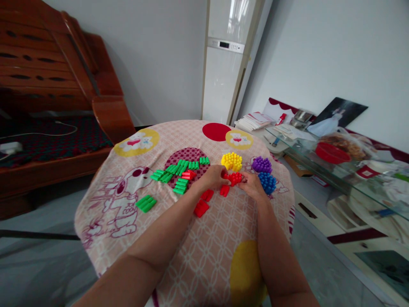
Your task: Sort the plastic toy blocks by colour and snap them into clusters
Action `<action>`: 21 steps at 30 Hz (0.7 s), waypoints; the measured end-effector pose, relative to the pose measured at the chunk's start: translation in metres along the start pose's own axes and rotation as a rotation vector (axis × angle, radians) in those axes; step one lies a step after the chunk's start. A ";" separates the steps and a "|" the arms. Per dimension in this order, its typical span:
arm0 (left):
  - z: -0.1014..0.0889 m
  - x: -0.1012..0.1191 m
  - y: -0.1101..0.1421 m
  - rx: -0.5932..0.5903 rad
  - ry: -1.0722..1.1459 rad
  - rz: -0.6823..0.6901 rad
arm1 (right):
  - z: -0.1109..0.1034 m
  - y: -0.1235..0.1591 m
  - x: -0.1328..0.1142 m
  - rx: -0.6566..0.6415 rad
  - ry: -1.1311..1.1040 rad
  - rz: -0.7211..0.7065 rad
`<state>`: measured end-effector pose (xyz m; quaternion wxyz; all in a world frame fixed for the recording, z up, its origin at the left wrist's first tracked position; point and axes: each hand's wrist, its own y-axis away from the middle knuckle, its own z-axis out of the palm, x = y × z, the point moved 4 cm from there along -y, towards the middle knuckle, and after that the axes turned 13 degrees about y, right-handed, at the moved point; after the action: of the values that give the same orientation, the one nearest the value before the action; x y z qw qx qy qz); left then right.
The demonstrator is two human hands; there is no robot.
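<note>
At the middle right of the round table, my left hand pinches a small red plastic piece at the left side of a knobbly red cluster. From the other side, my right hand has its fingers closed on the edge of that cluster. Several flat, ridged red pieces lie just below my left hand. Beyond my hands sits a yellow knobbly cluster. Purple and blue clusters stand to the right. Left of my hands, ridged green pieces are spread around one red piece.
A patterned pink cloth covers the table. On the right is a glass-topped cabinet with papers, a red bowl and bags. A wooden bench stands at the left, and a tall white appliance is behind.
</note>
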<state>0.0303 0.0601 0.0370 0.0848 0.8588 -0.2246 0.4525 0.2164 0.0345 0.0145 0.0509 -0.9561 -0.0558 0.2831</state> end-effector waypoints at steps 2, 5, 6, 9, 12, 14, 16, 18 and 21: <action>0.004 0.001 -0.001 0.018 -0.041 -0.004 | 0.000 0.000 0.000 -0.002 0.006 -0.010; 0.008 0.001 -0.002 0.030 -0.069 -0.009 | 0.000 -0.001 0.000 -0.012 0.009 -0.016; 0.009 0.000 -0.002 0.037 -0.054 -0.012 | -0.001 0.000 -0.001 -0.013 0.007 -0.016; 0.012 -0.003 -0.002 0.055 0.015 -0.021 | -0.002 0.000 -0.003 -0.013 0.012 0.000; 0.016 -0.002 -0.002 0.050 0.033 -0.017 | -0.003 0.001 -0.006 -0.013 0.018 0.012; 0.012 0.001 -0.001 0.030 0.011 -0.009 | -0.003 0.002 -0.006 -0.010 0.009 0.010; -0.001 0.004 0.000 0.014 -0.038 0.002 | -0.003 0.001 -0.005 -0.004 0.005 0.017; -0.024 0.004 0.003 0.013 -0.121 0.016 | -0.002 0.001 -0.003 -0.002 0.011 0.027; -0.068 -0.006 0.013 0.052 -0.305 0.014 | -0.002 0.001 -0.002 -0.005 0.005 0.026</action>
<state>-0.0288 0.0745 0.0710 0.0244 0.9179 -0.2289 0.3231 0.2160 0.0329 0.0174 0.0450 -0.9577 -0.0439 0.2810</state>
